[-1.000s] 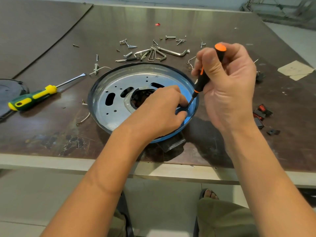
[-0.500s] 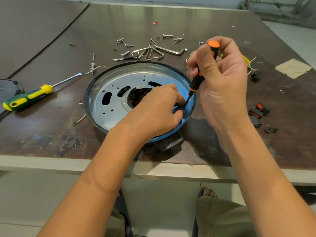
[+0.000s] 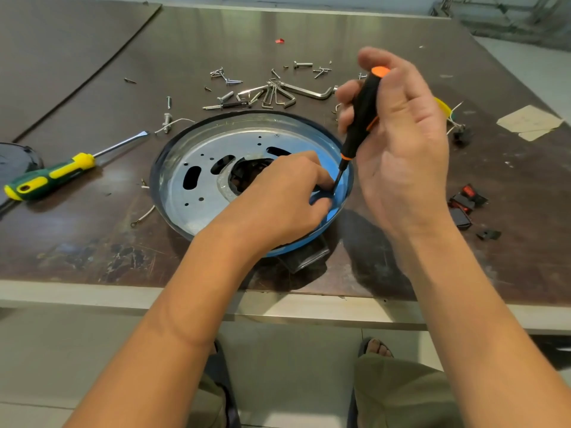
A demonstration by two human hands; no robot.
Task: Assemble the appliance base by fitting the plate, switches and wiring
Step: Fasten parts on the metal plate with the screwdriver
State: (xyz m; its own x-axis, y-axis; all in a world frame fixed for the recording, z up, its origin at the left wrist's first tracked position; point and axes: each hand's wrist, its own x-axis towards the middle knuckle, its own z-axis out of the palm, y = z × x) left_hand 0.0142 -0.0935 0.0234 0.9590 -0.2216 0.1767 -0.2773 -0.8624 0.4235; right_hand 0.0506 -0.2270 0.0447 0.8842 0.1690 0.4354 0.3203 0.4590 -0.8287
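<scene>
Near the table's [image 3: 92,242] left edge I saw a green-and-yellow flathead screwdriver [image 3: 49,177] lying flat, its blade pointing toward the far right. Right of it, close to the front edge and about midway along it, the round appliance base [image 3: 338,211] sat on the table, with the perforated metal plate [image 3: 213,146] lying inside its blue wall. Beyond the base, toward the far edge, loose screws and hex keys [image 3: 278,94] were scattered. The left hand [image 3: 284,199] reached over the base's near rim, its fingers curled down at the plate's right side; I could not tell what they pinched, if anything. The tip of a black-and-orange screwdriver [image 3: 361,115] came down just beside those fingertips. The right hand [image 3: 401,143] gripped that screwdriver's handle, thumb and fingers wrapped round it, the tool tilted above the base's right rim. Farther right, near the table's right edge, a few red-and-black rocker switches [image 3: 466,202] lay together, and a scrap of paper [image 3: 528,122] lay beyond them.
</scene>
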